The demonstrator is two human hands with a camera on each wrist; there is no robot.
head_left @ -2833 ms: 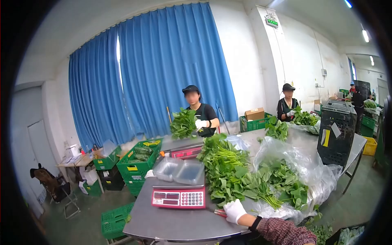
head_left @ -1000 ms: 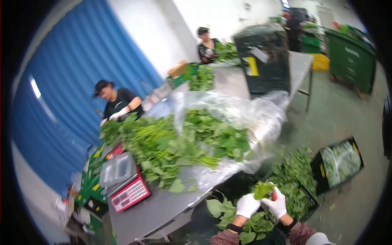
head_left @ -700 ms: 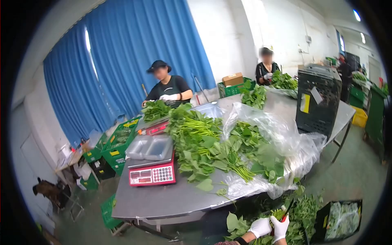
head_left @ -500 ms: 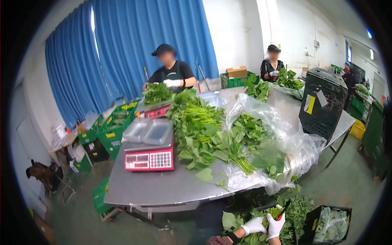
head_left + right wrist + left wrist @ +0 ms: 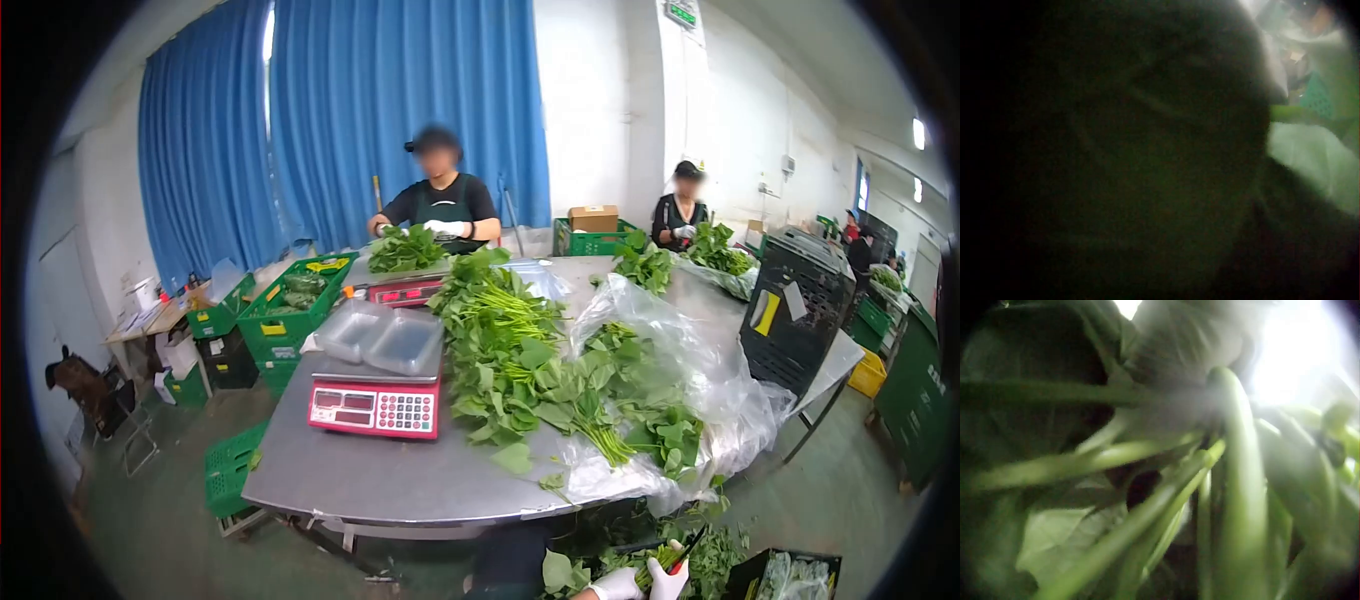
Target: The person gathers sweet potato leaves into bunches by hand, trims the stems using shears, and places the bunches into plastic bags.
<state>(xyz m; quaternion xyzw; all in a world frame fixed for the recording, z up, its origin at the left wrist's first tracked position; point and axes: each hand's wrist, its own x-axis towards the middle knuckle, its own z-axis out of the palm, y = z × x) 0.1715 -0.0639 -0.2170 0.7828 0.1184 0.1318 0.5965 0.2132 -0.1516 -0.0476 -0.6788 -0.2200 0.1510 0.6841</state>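
At the bottom edge of the head view, below the table's front rim, my two white-gloved hands meet. My left hand (image 5: 612,586) and right hand (image 5: 668,580) both grip a bunch of leafy greens (image 5: 648,560) by its stems. A thin dark tool tip (image 5: 692,546) pokes up beside my right hand. In the left wrist view, thick green stems (image 5: 1235,487) and a leaf fill the picture, too close for the hand to show. Something dark blocks most of the right wrist view, with only a pale glove patch (image 5: 1310,156) visible.
The steel table (image 5: 400,480) carries a red scale (image 5: 375,408) topped by clear trays (image 5: 392,338), a big greens pile (image 5: 520,370) on clear plastic (image 5: 700,370), and a black crate (image 5: 795,310). More greens (image 5: 720,555) lie on the floor. Two other workers (image 5: 440,205) stand across. Green crates (image 5: 285,310) are stacked at left.
My view has lifted, so my hands and the bunch have sunk to the bottom edge. Earlier my right hand lay on the table; since then both hands hold the bunch below it.
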